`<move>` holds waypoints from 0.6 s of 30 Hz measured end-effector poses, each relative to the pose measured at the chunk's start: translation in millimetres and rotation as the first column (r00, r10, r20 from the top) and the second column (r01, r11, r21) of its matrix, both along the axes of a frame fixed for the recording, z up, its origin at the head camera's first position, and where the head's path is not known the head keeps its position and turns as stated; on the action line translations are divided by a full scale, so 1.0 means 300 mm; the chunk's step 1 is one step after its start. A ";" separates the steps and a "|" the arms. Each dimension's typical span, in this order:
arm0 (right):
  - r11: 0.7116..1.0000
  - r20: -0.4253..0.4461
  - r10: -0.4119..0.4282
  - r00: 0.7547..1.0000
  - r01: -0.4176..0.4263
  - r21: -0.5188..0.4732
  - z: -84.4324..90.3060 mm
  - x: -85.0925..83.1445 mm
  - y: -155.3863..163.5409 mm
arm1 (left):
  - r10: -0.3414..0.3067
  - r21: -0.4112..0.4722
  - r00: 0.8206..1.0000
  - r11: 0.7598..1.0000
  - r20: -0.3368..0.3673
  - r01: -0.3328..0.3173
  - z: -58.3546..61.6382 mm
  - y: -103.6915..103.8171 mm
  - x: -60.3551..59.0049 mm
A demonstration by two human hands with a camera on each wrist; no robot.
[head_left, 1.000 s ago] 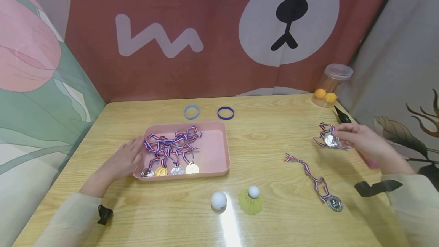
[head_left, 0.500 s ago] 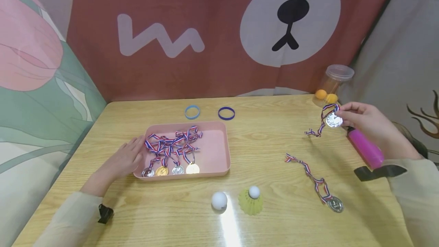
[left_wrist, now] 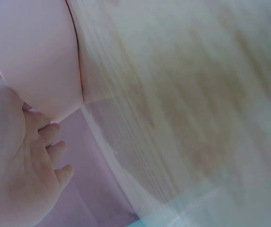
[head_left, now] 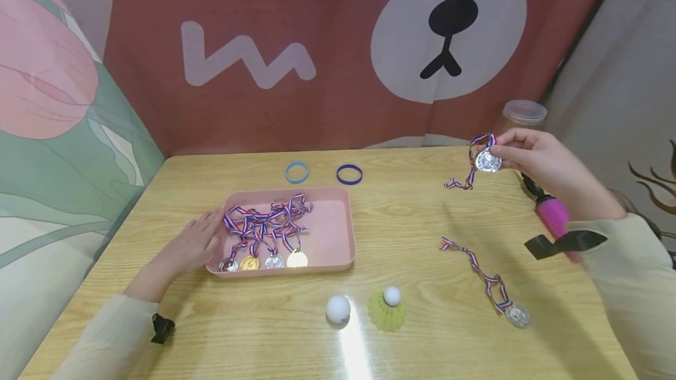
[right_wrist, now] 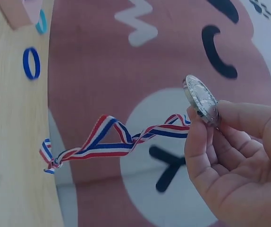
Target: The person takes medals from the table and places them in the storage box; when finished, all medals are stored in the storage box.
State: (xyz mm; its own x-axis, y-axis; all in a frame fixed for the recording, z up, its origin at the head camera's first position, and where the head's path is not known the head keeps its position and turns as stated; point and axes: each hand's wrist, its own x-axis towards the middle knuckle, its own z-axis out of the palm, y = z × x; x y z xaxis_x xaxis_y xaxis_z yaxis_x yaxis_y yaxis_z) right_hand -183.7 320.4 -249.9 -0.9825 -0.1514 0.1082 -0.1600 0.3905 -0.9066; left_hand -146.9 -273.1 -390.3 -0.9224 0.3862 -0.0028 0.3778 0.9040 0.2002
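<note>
My right hand pinches a silver medal in the air above the table's far right; its striped ribbon dangles below. The right wrist view shows the medal edge-on between my fingertips, the ribbon trailing left. My left hand rests flat on the table against the left wall of a pink tray, which holds several medals with tangled ribbons. The tray's corner and my fingers show in the left wrist view. Another silver medal with its ribbon lies on the table at front right.
A white ball and a yellow shuttlecock sit near the front edge. Two blue wristbands lie behind the tray. A clear jar and a pink-handled tool stand at the far right. Fabric walls enclose the table.
My right hand has lifted the silver medal off the table, up and slightly left, uncovering the pink-handled tool and hiding the orange balls in the jar. The left hand has not moved.
</note>
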 end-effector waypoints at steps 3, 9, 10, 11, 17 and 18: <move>0.999 -0.026 0.035 0.999 -0.036 -0.023 0.017 -0.011 -0.050 | 0.003 0.002 1.000 1.000 0.005 -0.003 0.002 0.002 0.002; 0.987 -0.059 0.149 0.987 -0.152 -0.045 0.044 -0.028 -0.164 | 0.005 0.005 1.000 1.000 0.010 -0.005 0.007 0.002 0.005; 0.984 -0.056 0.174 0.983 -0.176 -0.040 0.048 -0.030 -0.182 | 0.005 0.003 1.000 1.000 0.011 -0.005 0.007 0.001 0.005; 0.981 -0.053 0.192 0.980 -0.194 -0.025 0.051 -0.032 -0.201 | 0.004 0.003 1.000 1.000 0.011 -0.004 0.006 0.000 0.005; 0.961 -0.015 0.274 0.961 -0.274 0.032 0.052 -0.043 -0.314 | 0.000 0.000 1.000 1.000 0.006 0.000 0.000 -0.003 0.002; 0.957 -0.009 0.288 0.958 -0.288 0.032 0.051 -0.046 -0.332 | -0.002 -0.001 1.000 1.000 0.000 0.002 0.000 -0.002 0.003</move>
